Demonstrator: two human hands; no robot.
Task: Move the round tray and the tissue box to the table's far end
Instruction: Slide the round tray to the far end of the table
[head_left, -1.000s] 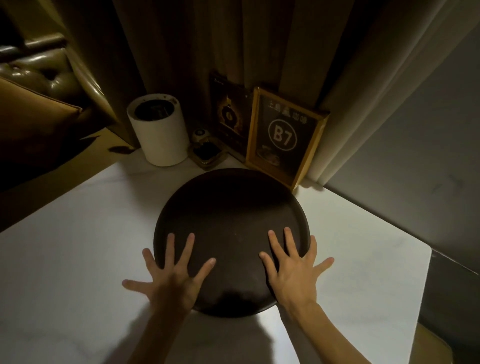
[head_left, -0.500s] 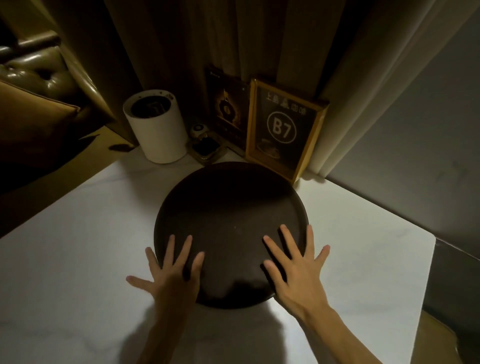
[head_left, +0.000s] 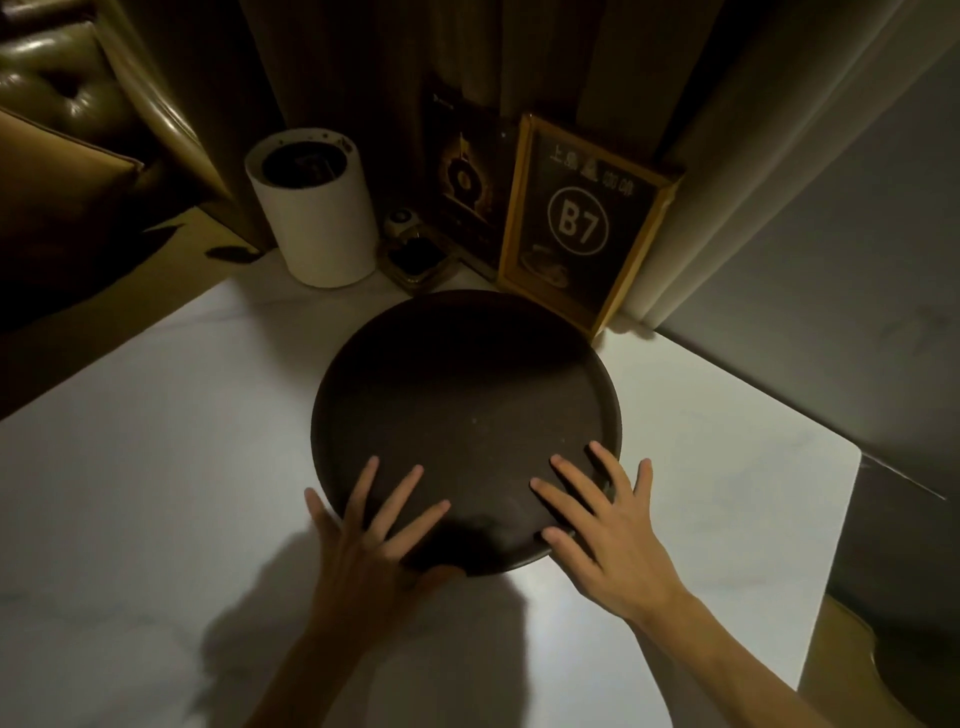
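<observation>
A dark round tray (head_left: 462, 395) lies flat on the white table (head_left: 156, 467), its far rim close to the framed sign. My left hand (head_left: 371, 540) rests on the tray's near left rim, fingers spread on its surface and the thumb at its near edge. On the near right rim lies my right hand (head_left: 602, 535), fingers spread flat. Neither hand grips anything. A white cylindrical tissue box (head_left: 317, 208) with a dark round top opening stands at the table's far left corner.
A wooden-framed "B7" sign (head_left: 582, 223) and a dark menu card (head_left: 462, 182) lean against the curtains at the far end. A small dark dish (head_left: 415, 254) sits between tissue box and sign. A green leather seat (head_left: 67, 88) is at far left. The table's right edge (head_left: 826, 571) drops off.
The tray has slid away from me toward the framed sign, with both flat hands moving along on its near rim. My left thumb now sits at the tray's near edge.
</observation>
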